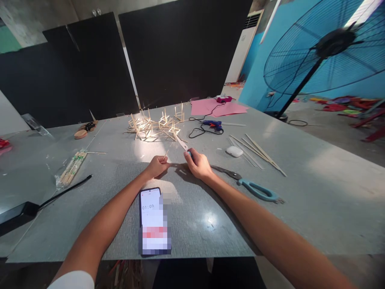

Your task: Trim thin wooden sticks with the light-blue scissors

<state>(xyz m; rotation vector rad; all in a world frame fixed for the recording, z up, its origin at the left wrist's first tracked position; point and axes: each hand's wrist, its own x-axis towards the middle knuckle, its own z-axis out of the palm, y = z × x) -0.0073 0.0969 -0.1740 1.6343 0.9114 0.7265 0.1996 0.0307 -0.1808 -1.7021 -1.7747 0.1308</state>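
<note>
Grip state: the left hand [158, 166] is closed, thumb pressed to fingers, on a thin pale wooden stick [165, 153] whose short end projects toward the far edge of the grey desk [331, 200]. The right hand [197, 163] is closed around the blue handle of a knife with a flat pale metal blade [182, 144]; the blade points toward the far edge, apart from the stick.

Handling: the stick should prove very light, stiff lengthwise and liable to snap if bent. Pinch it lightly near one end, fingers clear of the blade. Hold the knife by its handle only.

Beyond the hands, near the far edge, stands a cluster of open frames of pale wooden sticks [150, 128]. Their joints are judged fragile; lift each by its lowest members.

Toward the right edge: light-blue-handled shears with dark metal blades [244, 183], a white rounded case [234, 151] and loose straight wooden strips [266, 155]. At the near edge: a dark-framed phone [150, 220]. Toward the left edge: a plastic-wrapped bundle of wooden sticks [72, 167].
</note>
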